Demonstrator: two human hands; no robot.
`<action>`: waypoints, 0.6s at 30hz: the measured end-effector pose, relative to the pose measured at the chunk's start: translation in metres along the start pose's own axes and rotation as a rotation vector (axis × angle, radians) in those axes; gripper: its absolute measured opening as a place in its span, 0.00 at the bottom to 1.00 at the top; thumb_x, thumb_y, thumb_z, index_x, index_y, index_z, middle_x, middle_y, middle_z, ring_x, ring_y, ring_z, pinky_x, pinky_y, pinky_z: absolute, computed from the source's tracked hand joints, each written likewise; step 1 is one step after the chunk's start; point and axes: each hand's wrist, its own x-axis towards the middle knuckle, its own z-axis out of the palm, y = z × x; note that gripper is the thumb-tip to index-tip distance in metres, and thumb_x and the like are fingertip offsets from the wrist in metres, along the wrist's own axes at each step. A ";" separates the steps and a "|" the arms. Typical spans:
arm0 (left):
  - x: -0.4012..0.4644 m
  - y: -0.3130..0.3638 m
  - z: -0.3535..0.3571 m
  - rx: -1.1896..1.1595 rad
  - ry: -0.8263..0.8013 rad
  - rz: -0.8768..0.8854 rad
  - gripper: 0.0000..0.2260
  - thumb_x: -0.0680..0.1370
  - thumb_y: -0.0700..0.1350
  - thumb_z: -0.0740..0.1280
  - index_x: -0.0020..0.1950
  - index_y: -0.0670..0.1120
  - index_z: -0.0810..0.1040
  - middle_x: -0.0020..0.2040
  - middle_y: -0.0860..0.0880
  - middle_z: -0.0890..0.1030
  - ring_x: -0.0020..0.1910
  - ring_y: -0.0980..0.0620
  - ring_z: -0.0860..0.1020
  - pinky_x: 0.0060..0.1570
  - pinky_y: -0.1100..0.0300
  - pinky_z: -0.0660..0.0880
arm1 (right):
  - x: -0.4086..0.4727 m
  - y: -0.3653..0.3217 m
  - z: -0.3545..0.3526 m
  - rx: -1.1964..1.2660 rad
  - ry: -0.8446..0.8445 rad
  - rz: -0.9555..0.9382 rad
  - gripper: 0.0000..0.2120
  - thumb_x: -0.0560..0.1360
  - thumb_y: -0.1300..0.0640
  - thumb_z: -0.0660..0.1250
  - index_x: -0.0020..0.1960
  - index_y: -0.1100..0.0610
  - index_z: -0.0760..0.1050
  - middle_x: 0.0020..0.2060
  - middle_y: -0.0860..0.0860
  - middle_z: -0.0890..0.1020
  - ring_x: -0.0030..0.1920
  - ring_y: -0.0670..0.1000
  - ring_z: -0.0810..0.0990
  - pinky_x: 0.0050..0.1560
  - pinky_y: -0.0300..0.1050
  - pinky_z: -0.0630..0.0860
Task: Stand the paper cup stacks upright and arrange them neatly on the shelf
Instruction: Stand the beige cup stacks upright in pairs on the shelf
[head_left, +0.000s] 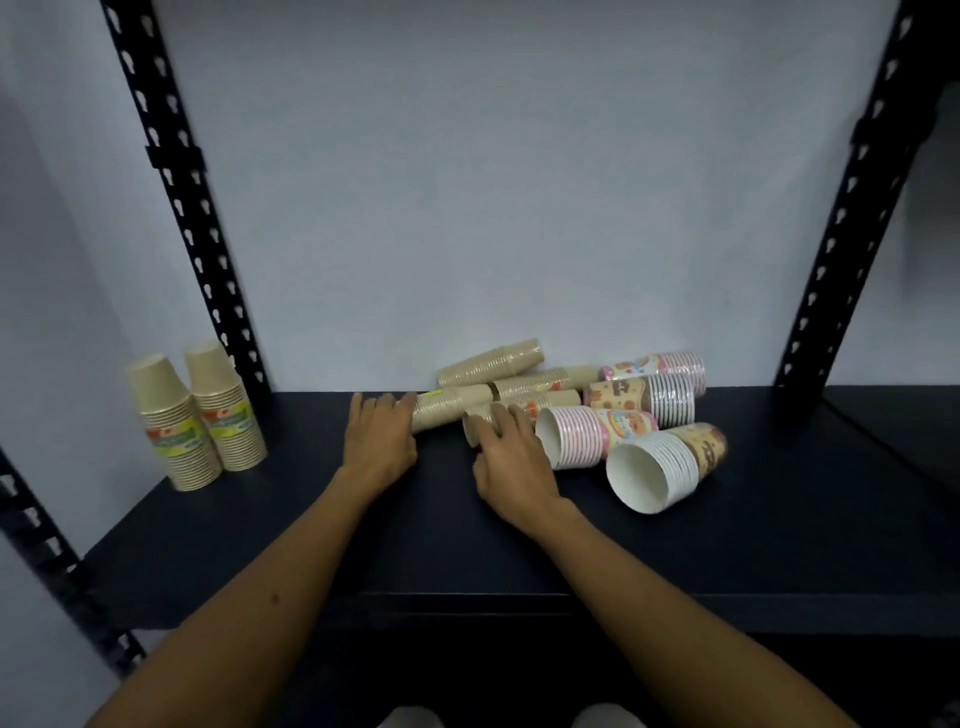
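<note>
Here left hand (378, 436) fingers spread on lying tan stack (451, 408); right hand (511, 457) likewise.

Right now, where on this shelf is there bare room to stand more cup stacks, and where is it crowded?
Bare shelf lies between the two upright kraft stacks at the left and the left hand, and along the front edge. The right end past the brown-print stack is bare too. The fallen pile at centre-right is crowded, with both hands at it.
</note>
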 end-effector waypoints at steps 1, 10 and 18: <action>-0.005 -0.002 -0.002 0.039 0.013 -0.028 0.25 0.72 0.46 0.65 0.69 0.46 0.69 0.59 0.44 0.77 0.59 0.42 0.74 0.70 0.48 0.59 | -0.003 0.001 0.001 0.022 0.040 -0.013 0.19 0.71 0.61 0.63 0.61 0.59 0.73 0.62 0.60 0.73 0.62 0.62 0.69 0.63 0.62 0.68; -0.035 -0.014 -0.049 -0.329 -0.259 -0.488 0.31 0.67 0.71 0.66 0.53 0.46 0.72 0.50 0.47 0.76 0.53 0.44 0.76 0.47 0.53 0.72 | -0.015 -0.004 -0.017 0.240 0.141 0.378 0.18 0.78 0.46 0.57 0.61 0.58 0.68 0.48 0.55 0.81 0.49 0.60 0.80 0.44 0.51 0.71; -0.041 -0.017 -0.037 -0.786 -0.234 -0.629 0.28 0.70 0.65 0.66 0.56 0.43 0.74 0.47 0.45 0.81 0.44 0.45 0.81 0.41 0.55 0.75 | -0.004 -0.007 -0.014 0.186 -0.113 0.377 0.27 0.80 0.38 0.45 0.76 0.45 0.53 0.56 0.55 0.82 0.59 0.61 0.77 0.54 0.55 0.69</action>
